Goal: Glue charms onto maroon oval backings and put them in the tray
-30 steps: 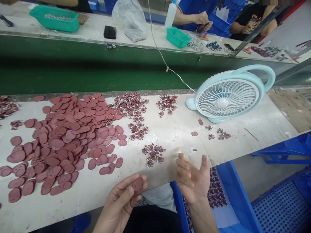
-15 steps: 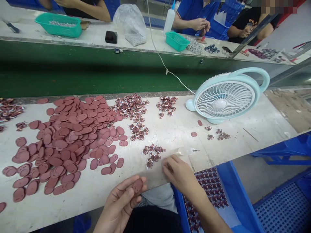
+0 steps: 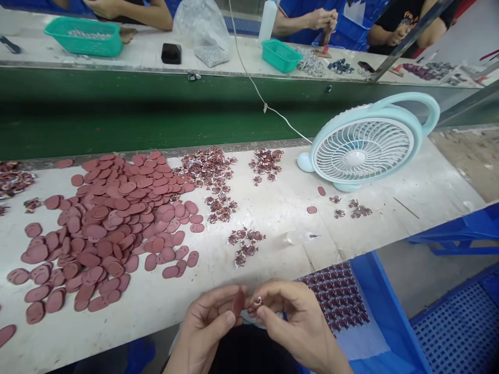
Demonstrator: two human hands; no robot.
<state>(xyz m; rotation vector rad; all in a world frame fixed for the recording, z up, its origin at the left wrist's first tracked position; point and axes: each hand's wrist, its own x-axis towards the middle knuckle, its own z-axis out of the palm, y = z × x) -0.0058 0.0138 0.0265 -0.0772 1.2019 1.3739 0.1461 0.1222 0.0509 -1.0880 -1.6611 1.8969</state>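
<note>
Hands meet at the worktop's [image 3: 273, 208] near edge. Left hand [image 3: 205, 327] pinches a maroon oval tag [image 3: 238, 303] edge-on; right hand [image 3: 298, 324] grips a small printed sticker piece [image 3: 257, 301] just beside it. Heaped oval tags [image 3: 113, 223] lie beyond left hand; desk fan [image 3: 364, 148] beyond right.

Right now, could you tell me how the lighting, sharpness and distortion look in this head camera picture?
Head view: even, soft light with faint shadows; wide-angle bowing curves the table edge and conveyor; the left hand, right hand and the small piece they pinch are slightly soft; the fan is sharp.
</note>
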